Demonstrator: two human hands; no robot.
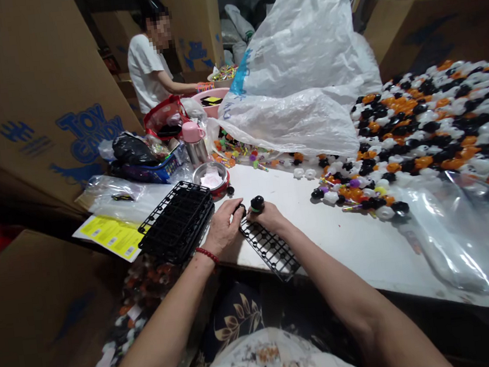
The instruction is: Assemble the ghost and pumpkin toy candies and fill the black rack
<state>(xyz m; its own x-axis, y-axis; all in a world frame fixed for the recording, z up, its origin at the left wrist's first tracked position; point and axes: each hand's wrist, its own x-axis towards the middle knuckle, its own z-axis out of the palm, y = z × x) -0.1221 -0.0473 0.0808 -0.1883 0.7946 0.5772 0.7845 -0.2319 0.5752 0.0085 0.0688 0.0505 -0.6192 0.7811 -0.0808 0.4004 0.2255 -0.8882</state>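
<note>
A black plastic grid rack [270, 246] with round holes lies on the white table in front of me, its near end reaching over the edge. My left hand [224, 226] is closed on its far left corner, with a small black piece at the fingertips. Over the far end, my right hand [270, 217] is closed around a toy with a black knob-like top [257, 203]; its lower part is hidden by my fingers. To the left of my left hand lies a stack of similar black racks [177, 222].
Orange, black and white toy pieces [431, 121] pile up at the right, beside clear plastic bags [449, 237]. A large plastic sack [300, 53], pink-lidded flask [195, 142] and metal bowl [211, 177] stand behind. Yellow-printed sheets [111, 234] lie left. A co-worker [146, 71] works farther back.
</note>
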